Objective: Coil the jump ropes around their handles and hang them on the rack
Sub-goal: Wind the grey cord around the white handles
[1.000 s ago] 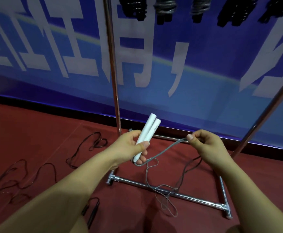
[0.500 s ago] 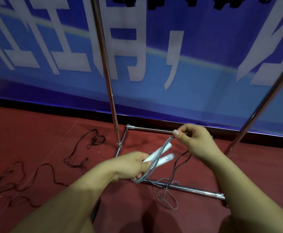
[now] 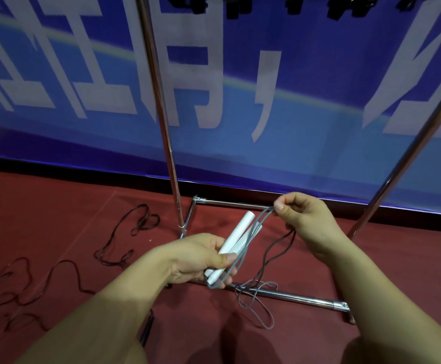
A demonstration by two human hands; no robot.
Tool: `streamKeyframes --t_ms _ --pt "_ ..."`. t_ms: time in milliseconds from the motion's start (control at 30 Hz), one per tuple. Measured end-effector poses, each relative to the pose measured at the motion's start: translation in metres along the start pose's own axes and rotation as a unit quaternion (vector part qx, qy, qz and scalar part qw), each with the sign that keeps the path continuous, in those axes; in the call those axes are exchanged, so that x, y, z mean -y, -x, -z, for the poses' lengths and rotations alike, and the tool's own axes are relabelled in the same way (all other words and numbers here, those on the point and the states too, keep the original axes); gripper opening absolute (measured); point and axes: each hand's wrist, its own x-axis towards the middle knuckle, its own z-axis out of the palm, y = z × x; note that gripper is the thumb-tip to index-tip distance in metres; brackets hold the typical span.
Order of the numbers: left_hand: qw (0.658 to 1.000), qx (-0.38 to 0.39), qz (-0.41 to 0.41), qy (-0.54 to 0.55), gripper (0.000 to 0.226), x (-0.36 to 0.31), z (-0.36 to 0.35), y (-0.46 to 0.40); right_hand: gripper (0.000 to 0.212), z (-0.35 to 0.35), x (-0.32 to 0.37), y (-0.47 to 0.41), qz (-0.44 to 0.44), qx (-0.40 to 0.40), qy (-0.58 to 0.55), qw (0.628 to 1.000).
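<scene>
My left hand [image 3: 201,258] grips two white jump-rope handles [image 3: 237,232] held together, their tips pointing up and to the right. The grey rope [image 3: 260,220] loops under the handles' lower ends and runs up alongside them to my right hand [image 3: 303,219], which pinches it between thumb and fingers. The rope's slack [image 3: 256,306] hangs down and lies in loops on the red floor. The chrome rack [image 3: 167,143] stands just behind my hands, its base bar [image 3: 293,298] under the slack.
Dark jump ropes [image 3: 125,243] lie tangled on the red carpet at the left. Several coiled black ropes [image 3: 235,6] hang at the top edge. A slanted rack pole [image 3: 408,158] rises on the right. A blue banner [image 3: 306,88] covers the wall behind.
My left hand tilted the handles from upright to flatter, then steeper again. My right hand carried the rope round the handles, so a second strand now lies along them.
</scene>
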Motion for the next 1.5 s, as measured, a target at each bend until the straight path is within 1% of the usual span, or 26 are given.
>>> streamKeyframes --t_ms 100,200,267,333,433,533,600,700,800,933,967,1033,1100,1167,1300,1400,1500 --pt "1.000 0.018 -0.018 0.008 0.007 -0.001 0.002 0.001 0.008 -0.002 -0.001 0.000 -0.003 0.001 -0.004 1.000" --pt "0.999 -0.003 -0.033 -0.015 0.011 -0.002 0.002 -0.001 0.011 -0.002 0.000 -0.001 -0.016 -0.023 -0.012 1.000" --pt "0.999 -0.011 -0.036 -0.021 0.017 -0.004 0.002 0.000 0.014 -0.001 -0.001 -0.001 -0.011 -0.028 0.003 1.000" --pt "0.998 0.000 -0.042 -0.039 0.016 -0.004 0.002 0.001 0.011 0.000 -0.001 -0.002 -0.001 -0.032 0.023 0.999" --pt "0.994 0.013 -0.041 -0.105 0.018 0.000 0.004 0.001 0.011 -0.001 -0.001 -0.003 0.005 -0.017 0.033 0.999" --pt "0.982 0.013 -0.021 -0.189 0.025 0.002 0.007 0.001 0.010 -0.006 0.001 -0.001 0.025 0.021 0.033 0.999" --pt "0.978 0.024 -0.009 -0.207 0.025 0.001 0.006 0.002 0.009 -0.009 0.002 0.001 0.039 0.042 0.036 0.998" --pt "0.977 0.057 0.001 -0.205 0.023 -0.002 0.003 0.005 0.008 -0.012 0.002 0.002 0.044 0.047 0.055 0.996" --pt "0.971 0.079 -0.009 -0.225 0.021 -0.001 0.002 0.005 0.009 -0.015 0.000 0.004 0.025 0.049 0.075 0.996" --pt "0.974 0.070 -0.037 -0.211 0.011 0.002 0.003 0.004 0.014 -0.016 -0.004 0.003 -0.010 0.042 0.105 0.994" --pt "0.974 0.066 -0.041 -0.214 0.014 0.002 0.003 0.005 0.015 -0.017 -0.004 0.003 -0.018 0.039 0.110 0.993" --pt "0.969 0.050 -0.050 -0.235 0.027 0.003 0.004 0.004 0.019 -0.017 -0.004 0.003 -0.036 0.035 0.119 0.992" --pt "0.969 0.019 -0.070 -0.237 0.033 0.005 0.004 0.002 0.029 -0.017 -0.004 0.004 -0.053 0.029 0.128 0.990" --pt "0.971 -0.020 -0.100 -0.216 0.031 0.005 0.005 0.001 0.040 -0.016 -0.003 0.003 -0.071 0.027 0.129 0.989" --pt "0.968 -0.090 -0.141 -0.185 0.018 0.004 0.007 -0.004 0.033 -0.016 -0.004 0.002 -0.107 0.039 0.106 0.988" --pt "0.972 -0.138 -0.145 -0.124 0.020 0.002 0.003 -0.009 0.033 -0.019 -0.003 0.002 -0.113 0.064 0.084 0.988" --pt "0.972 -0.180 -0.134 -0.069 0.015 -0.002 0.000 -0.012 0.034 -0.021 -0.002 0.002 -0.092 0.061 0.078 0.991"
